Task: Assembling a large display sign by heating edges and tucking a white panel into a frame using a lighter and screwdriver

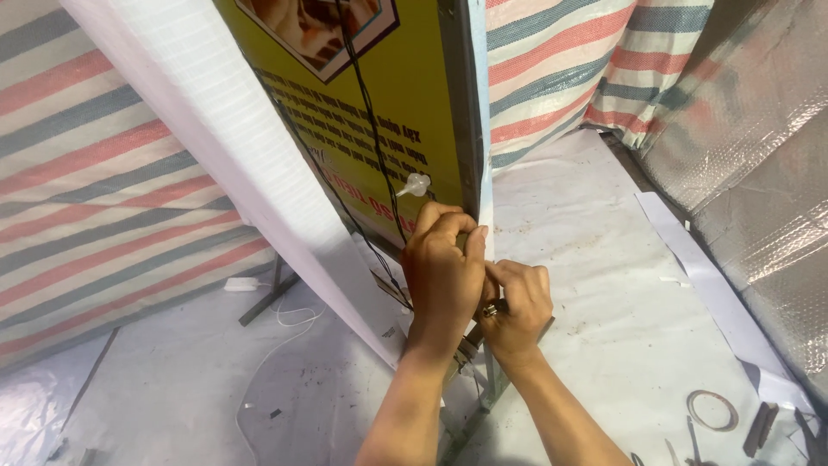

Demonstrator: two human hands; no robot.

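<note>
A tall yellow sign panel [405, 95] with a metal frame edge [470, 129] stands in front of me. My left hand [440, 267] is closed around the frame edge low down, fingers pinched at the corner. Just below and to the right, my right hand [517, 302] presses against the same edge, fingers curled; a ring shows on one finger. What the fingers pinch is hidden. Black wires [371, 112] run down the yellow face past a small clear plastic fitting [416, 185]. A white sheet [216, 147] hangs off the panel's left side.
Striped red, blue and white tarpaulin [95, 190] lines the left and back. White floor covering [604, 285] lies under everything. A tape roll [711, 410] and small tools [761, 427] lie at bottom right. Silver bubble foil [768, 173] drapes on the right. A white cable [276, 345] trails left.
</note>
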